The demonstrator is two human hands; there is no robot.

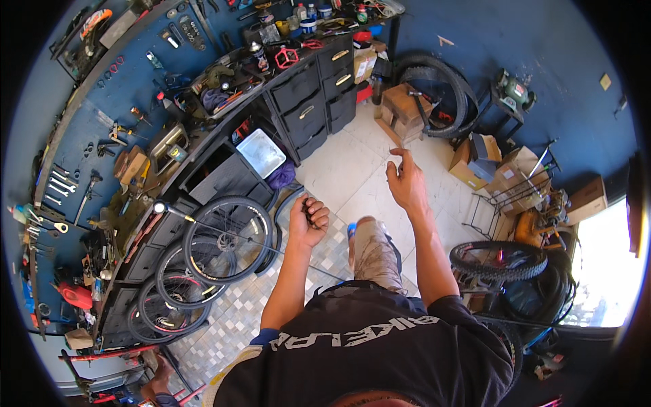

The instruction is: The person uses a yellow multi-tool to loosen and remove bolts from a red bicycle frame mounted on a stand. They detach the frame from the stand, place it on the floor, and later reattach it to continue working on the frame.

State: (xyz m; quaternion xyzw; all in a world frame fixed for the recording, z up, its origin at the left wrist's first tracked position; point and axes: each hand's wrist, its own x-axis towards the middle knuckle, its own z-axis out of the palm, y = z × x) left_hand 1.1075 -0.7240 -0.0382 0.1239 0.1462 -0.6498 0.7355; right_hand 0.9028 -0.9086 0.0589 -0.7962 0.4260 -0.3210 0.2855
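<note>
My left hand [310,221] is raised in front of my body with its fingers curled in toward the palm. Whatever it may hold is hidden by the fingers. Higher and to the right, my right hand [407,182] reaches forward over the pale floor tiles. Its index finger and thumb are stretched out and apart, and nothing shows between them. Neither hand touches anything around it. Closest to my left hand is a bicycle wheel [266,254] with a black tyre, leaning with other wheels against the dark cabinets.
A long workbench with black drawers [303,112] curves along the left, under a blue tool wall. A white tray [261,153] stands beside it. Cardboard boxes [401,112], loose tyres [498,260] and a wire rack [498,203] line the right. Another person's bare leg [160,376] shows at lower left.
</note>
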